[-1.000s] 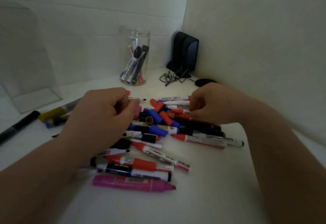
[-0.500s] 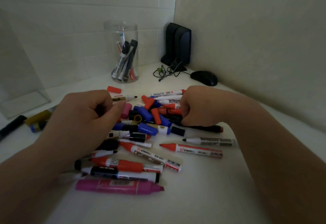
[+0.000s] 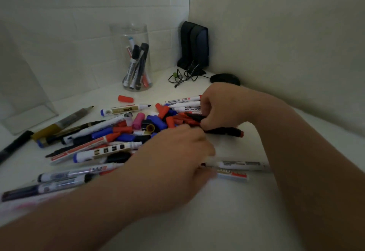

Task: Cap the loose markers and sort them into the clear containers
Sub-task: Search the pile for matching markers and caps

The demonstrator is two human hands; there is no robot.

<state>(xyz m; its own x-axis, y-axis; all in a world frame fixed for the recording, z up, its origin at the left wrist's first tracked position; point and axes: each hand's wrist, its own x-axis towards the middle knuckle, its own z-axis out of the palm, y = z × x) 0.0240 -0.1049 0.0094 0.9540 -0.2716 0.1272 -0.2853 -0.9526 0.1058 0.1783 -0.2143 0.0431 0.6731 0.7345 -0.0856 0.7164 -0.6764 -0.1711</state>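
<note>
The right hand (image 3: 223, 110) sits at the far right edge of the marker pile (image 3: 110, 132), its fingers curled tight. They close on a black marker (image 3: 223, 131), whose red end pokes out just below and right of the knuckles. Three white whiteboard markers (image 3: 187, 104) lie touching the hand's left side.

The left hand (image 3: 177, 158) reaches across, just nearer than the right hand, and is smeared by blur. Its fingers look bent above the tips of two white markers (image 3: 243, 164) that run off to its right, but whether they grip anything cannot be told.

Left of both hands the pile spreads out: blue, red and black markers mixed with loose caps, among them a pink cap (image 3: 138, 120). A single red cap (image 3: 125, 98) lies beyond the pile.

Farther beyond the hands stands a clear jar (image 3: 128, 33) with several markers upright inside. A clear box (image 3: 23, 112) sits well to the left of the left hand. Past the right hand, in the corner, are a black speaker (image 3: 195, 47), a tangled cable (image 3: 183, 76) and a black mouse (image 3: 225, 78).
</note>
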